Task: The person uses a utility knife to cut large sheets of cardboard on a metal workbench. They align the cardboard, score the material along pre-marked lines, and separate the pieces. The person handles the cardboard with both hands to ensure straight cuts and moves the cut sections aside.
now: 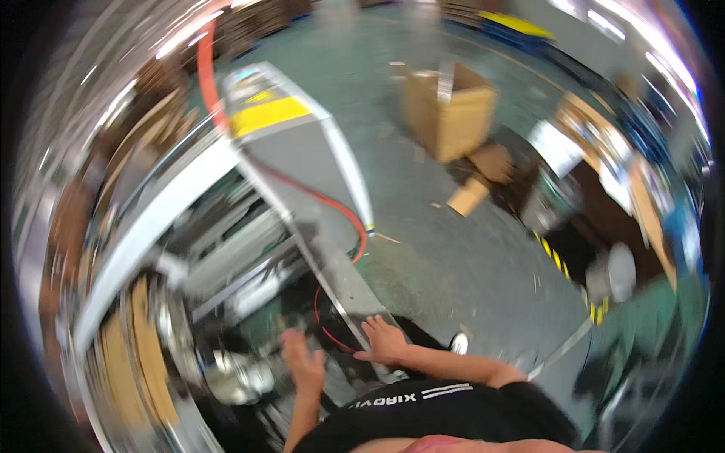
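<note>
Grey rail [343, 283]: worker's right hand [385, 341] at near end, fingers spread; left hand [304, 364] to its left, blurred, fingers apart; red hose [363, 240] alongside.

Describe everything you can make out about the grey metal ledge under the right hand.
The ledge is a long, straight grey strip on the machine, apparently metal, with a narrow bright edge along its left side. It slants from the upper left toward the person, bordering the machine's open interior. The right hand appears to rest on its near end, fingers spread. Motion blur hides fine surface detail.
</note>
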Demonstrator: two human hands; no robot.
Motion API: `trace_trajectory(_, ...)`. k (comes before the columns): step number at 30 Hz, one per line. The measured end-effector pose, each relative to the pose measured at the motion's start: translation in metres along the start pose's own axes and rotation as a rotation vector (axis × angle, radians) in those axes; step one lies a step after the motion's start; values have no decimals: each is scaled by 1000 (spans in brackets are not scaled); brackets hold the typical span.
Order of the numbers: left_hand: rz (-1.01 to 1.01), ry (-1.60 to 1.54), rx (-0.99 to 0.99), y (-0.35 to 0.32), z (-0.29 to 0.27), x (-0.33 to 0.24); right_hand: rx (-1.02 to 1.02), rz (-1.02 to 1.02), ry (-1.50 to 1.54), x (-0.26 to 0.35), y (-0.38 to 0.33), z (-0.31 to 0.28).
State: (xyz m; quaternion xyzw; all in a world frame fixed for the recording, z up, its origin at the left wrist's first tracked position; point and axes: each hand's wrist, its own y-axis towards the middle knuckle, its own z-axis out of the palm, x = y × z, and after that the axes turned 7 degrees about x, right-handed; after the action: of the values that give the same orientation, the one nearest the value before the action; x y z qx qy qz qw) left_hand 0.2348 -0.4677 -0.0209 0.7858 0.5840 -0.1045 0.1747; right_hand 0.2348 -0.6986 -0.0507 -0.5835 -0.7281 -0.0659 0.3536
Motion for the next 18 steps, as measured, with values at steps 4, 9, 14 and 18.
trace_trajectory(4,-72,24,142,-41,89,-83,-189,-388,377,-78,-19,-8)
trace_trajectory(9,-288,112,273,-19,121,-142,-255,39,261,-327,-118,17)
trace_trajectory(14,-313,-20,165,-1,144,-182,174,388,357,-491,-360,150)
trace_trajectory(18,-126,19,29,99,125,-251,-23,1070,594,-470,-396,152)
